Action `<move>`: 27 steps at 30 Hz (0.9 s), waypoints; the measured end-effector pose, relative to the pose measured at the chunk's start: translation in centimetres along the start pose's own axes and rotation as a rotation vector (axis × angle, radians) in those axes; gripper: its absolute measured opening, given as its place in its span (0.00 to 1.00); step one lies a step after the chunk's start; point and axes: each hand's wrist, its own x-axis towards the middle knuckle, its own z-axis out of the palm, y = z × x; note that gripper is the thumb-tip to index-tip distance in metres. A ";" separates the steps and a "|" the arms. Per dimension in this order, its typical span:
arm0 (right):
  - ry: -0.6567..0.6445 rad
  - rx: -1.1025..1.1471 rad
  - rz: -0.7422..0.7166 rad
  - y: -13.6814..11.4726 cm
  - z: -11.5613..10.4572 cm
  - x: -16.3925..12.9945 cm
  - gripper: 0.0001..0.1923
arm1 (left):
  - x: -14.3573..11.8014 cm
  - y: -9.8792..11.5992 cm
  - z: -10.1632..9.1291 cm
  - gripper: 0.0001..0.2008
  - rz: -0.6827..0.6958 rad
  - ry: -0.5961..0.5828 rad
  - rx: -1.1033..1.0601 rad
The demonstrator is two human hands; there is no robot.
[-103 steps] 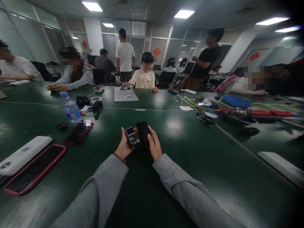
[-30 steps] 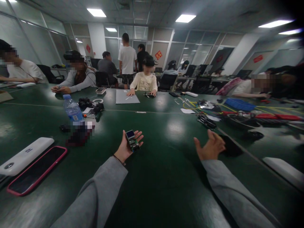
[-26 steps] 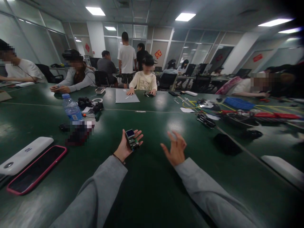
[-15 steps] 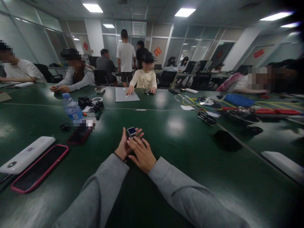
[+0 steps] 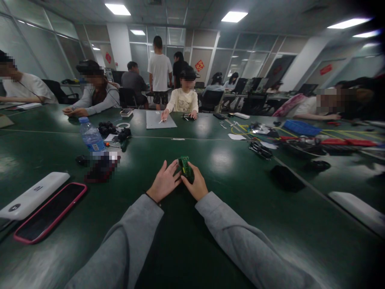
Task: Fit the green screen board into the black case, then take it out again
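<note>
Plenty of bare green table (image 5: 210, 241) around both hands; phone (image 5: 48, 212) sits well off to the left, black cover (image 5: 284, 178) off right. Small green circuit board (image 5: 185, 166) is up mid-table — left hand (image 5: 164, 184) and right hand (image 5: 195, 185) both pinch it, fingers closed narrow on its edges.

A: The dark green table (image 5: 222, 208) is carrying plenty; a phone in a pink case (image 5: 49, 212) is lying at the near left edge, just beside a white power bank (image 5: 31, 195).

B: Further back, a water bottle (image 5: 90, 136) is standing upright, and a grey mat (image 5: 160, 119) is lying flat. A black cover (image 5: 284, 178) is resting off right.
</note>
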 end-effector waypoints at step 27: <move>0.638 0.110 0.709 12.4 -23.8 -1.4 0.21 | 0.6 1.1 -3.3 0.25 -0.048 0.169 0.143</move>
